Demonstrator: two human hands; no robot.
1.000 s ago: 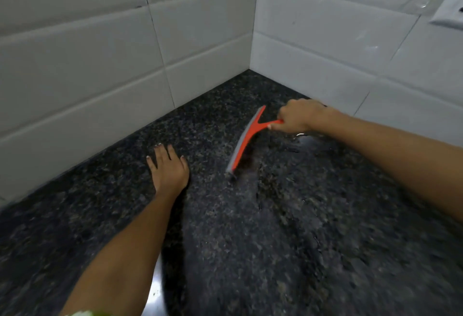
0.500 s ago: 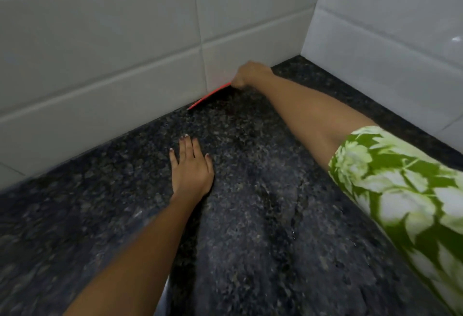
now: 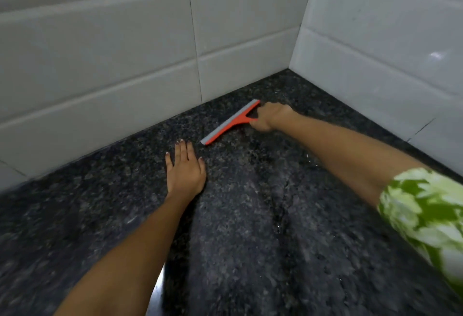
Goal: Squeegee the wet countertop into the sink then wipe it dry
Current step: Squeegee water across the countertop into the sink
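Orange squeegee (image 3: 230, 122) gripped in my right hand (image 3: 271, 117), blade down on the speckled granite countertop (image 3: 250, 228), left hand (image 3: 185, 170) resting flat beside it.

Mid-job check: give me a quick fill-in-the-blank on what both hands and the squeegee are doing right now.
1. The right hand grips the handle of the orange ____.
2. The left hand rests on the countertop with its fingers ____.
3. The squeegee blade lies on the dark granite, close to the white ____ wall.
4. The sleeve on the right arm is white and ____.

Missing words: squeegee; straight; tiled; green
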